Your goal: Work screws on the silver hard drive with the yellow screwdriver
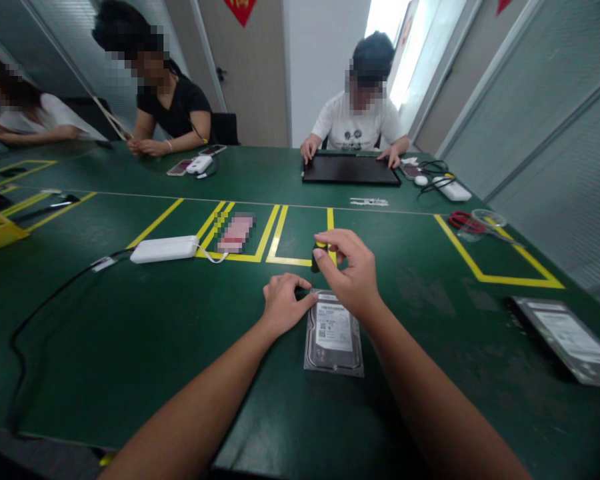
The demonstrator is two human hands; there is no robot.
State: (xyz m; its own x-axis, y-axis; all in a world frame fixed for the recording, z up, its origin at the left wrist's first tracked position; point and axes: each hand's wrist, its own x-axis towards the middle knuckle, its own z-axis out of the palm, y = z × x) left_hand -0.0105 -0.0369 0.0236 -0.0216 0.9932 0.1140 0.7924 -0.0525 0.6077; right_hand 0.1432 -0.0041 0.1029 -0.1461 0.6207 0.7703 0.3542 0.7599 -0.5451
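A silver hard drive [334, 337] with a white label lies flat on the green table in front of me. My right hand [353, 270] pinches the dark handle of a small yellow-topped screwdriver [315, 260] between thumb and fingers. The screwdriver stands upright, its thin shaft pointing down at the drive's far left corner. Whether the tip sits in a screw is too small to tell. My left hand [286, 303] grips that same corner, with the thumb on the drive's top and the index finger close to the shaft. The other left fingers are curled beside the drive.
A second hard drive [570, 340] lies at the right. Beyond are red-handled scissors [467, 223] by a clear round lid, yellow tape outlines, a white power strip [165, 249] with a black cable, and a pink phone [237, 233]. Opposite, a person holds a black panel [351, 169]; others sit left.
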